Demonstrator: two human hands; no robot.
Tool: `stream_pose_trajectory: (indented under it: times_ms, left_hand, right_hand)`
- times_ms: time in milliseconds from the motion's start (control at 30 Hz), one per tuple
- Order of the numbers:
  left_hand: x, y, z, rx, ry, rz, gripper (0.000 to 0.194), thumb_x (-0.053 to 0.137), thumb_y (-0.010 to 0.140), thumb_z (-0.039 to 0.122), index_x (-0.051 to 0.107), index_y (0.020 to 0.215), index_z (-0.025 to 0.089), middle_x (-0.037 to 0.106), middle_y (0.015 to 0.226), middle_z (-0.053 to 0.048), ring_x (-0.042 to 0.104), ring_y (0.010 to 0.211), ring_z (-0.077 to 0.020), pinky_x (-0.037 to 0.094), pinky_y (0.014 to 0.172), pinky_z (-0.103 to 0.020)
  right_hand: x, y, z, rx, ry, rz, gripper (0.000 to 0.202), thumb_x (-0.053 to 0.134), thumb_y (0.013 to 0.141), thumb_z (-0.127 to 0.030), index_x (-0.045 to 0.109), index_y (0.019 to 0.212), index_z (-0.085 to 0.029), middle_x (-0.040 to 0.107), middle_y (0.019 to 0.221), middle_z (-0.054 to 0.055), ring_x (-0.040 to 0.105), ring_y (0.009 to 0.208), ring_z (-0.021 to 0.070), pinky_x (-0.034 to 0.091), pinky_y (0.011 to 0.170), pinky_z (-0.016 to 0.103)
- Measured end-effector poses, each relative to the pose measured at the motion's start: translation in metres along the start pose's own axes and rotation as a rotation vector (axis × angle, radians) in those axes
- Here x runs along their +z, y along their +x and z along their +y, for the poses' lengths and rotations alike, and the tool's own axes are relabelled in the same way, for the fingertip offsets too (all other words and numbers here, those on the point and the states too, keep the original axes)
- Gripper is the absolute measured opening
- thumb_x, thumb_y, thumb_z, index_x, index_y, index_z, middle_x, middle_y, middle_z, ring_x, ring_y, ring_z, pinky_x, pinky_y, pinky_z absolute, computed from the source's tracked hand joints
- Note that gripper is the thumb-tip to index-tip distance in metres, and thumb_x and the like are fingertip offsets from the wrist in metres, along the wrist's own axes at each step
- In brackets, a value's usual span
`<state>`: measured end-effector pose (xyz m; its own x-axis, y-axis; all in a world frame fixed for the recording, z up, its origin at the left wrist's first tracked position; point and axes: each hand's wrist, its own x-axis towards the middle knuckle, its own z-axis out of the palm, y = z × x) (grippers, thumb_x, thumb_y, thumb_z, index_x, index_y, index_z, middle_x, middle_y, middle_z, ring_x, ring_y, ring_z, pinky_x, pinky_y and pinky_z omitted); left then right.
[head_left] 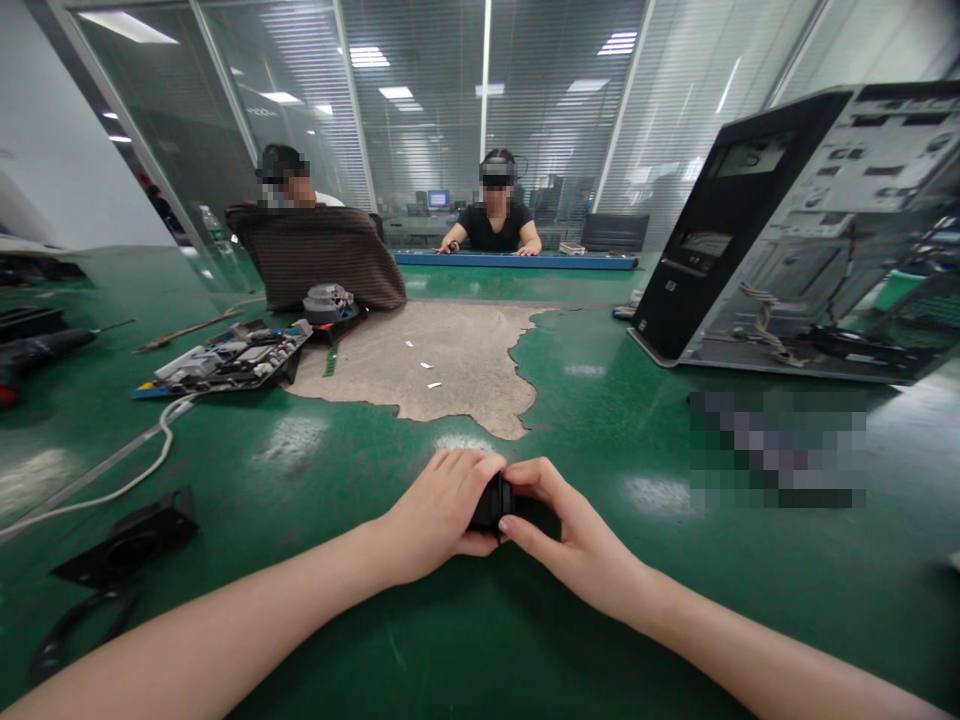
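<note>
A small black object [491,503] is between my two hands, just above the green table [600,420] near its front middle. My left hand [448,500] wraps round it from the left, its fingers over the top and its thumb side toward me. From the right, my right hand [559,520] pinches the object's right edge between thumb and fingers. Much of the object is hidden by my left hand, and what it is cannot be made out.
An open computer case [686,240] stands at the right. Circuit boards [232,355] lie at the left, near a brown cloth [319,250]. A black part [135,538] with a cable is at the front left. Two people sit across the table.
</note>
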<state>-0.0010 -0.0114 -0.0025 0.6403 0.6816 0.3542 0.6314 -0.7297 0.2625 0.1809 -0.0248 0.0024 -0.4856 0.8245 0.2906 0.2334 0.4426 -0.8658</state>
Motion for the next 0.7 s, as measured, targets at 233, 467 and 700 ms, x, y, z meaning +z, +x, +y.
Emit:
stream_pose_trajectory:
  times_ms: [233,467,700]
  left_hand:
    - [0.0010,0.0002,0.0001,0.014,0.017,0.016,0.061,0.063,0.066,0.023,0.028,0.116,0.019,0.050,0.106,-0.008,0.049,0.095,-0.0241,0.038,0.080,-0.038]
    - [0.0007,0.0009,0.0002,0.003,0.025,-0.002,0.060,0.063,0.066,0.023,0.029,0.115,0.019,0.050,0.106,-0.008,0.048,0.095,-0.0244,0.038,0.080,-0.039]
    - [0.0008,0.0001,-0.0006,0.022,0.017,0.017,0.061,0.063,0.066,0.022,0.027,0.115,0.019,0.050,0.107,-0.008,0.048,0.095,-0.0240,0.038,0.081,-0.038]
  right_hand:
    - [0.0018,0.0032,0.0017,0.022,0.058,0.024,0.008,0.048,0.084,-0.019,0.047,0.091,-0.020,0.053,0.088,0.002,0.055,0.086,0.0146,0.047,0.080,0.032]
    - [0.0000,0.0020,-0.0032,0.050,0.021,0.005,0.017,0.049,0.082,-0.017,0.047,0.098,-0.019,0.054,0.095,0.004,0.054,0.091,0.0166,0.045,0.083,0.035]
    - [0.0003,-0.0013,0.0003,-0.056,-0.074,0.027,0.015,0.050,0.081,-0.016,0.048,0.095,-0.020,0.052,0.094,0.004,0.051,0.090,0.0168,0.043,0.082,0.034]
